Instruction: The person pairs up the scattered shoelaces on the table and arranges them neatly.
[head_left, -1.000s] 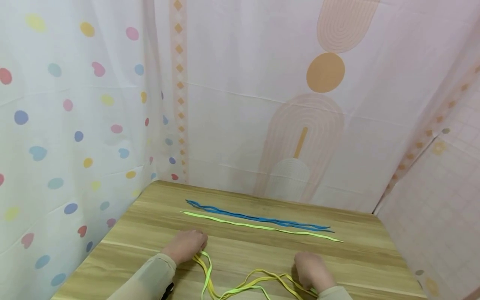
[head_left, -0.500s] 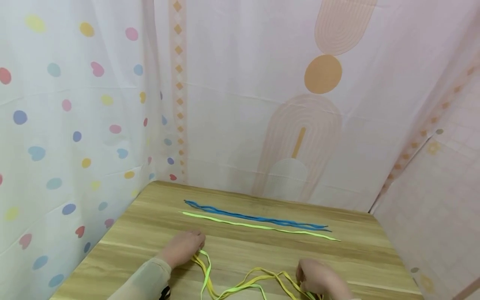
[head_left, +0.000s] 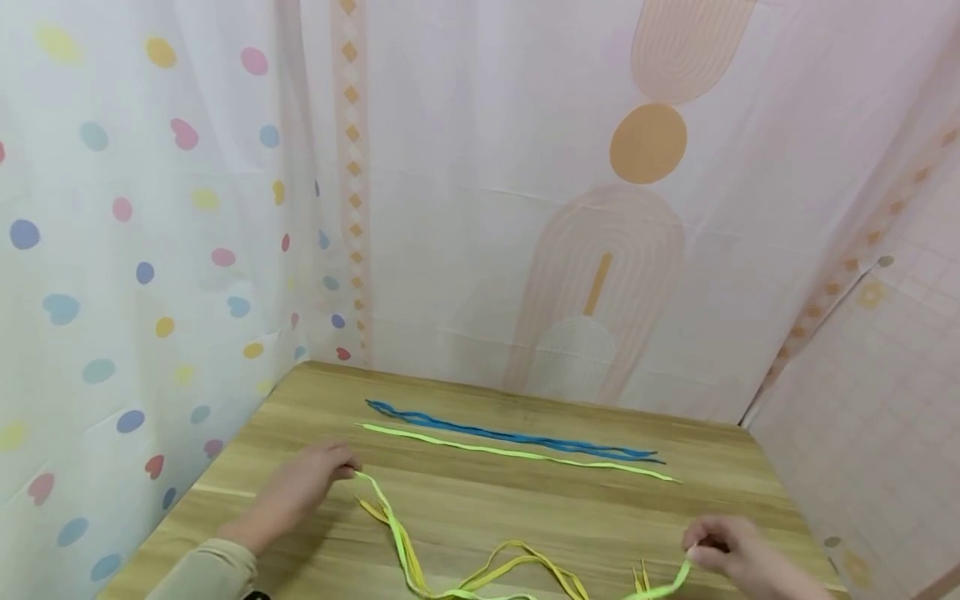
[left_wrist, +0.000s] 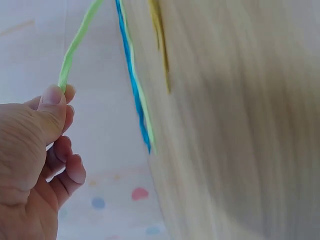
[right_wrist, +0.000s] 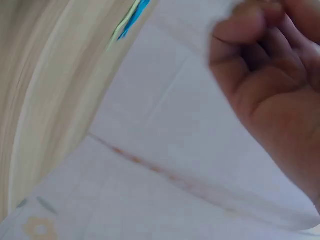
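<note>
A light green shoelace hangs slack between both hands and dips out of the head view's bottom edge. My left hand pinches one end of it between thumb and fingers; the left wrist view shows this green lace rising from the grip. Toward the other end, my right hand pinches the lace at the right side of the table. Yellow shoelaces lie loosely curved on the wood between the hands, partly overlapped by the green one. In the right wrist view the fingertips of the right hand are cut off by the top edge.
Blue shoelaces lie stretched side by side across the back of the wooden table. Just in front of them runs another light green shoelace. Printed curtains enclose the table's back and sides.
Both hands have moved apart, the left to the left and the right to the right, lifting the green shoelace's ends. The yellow laces' ends have come free and now lie on the table.
</note>
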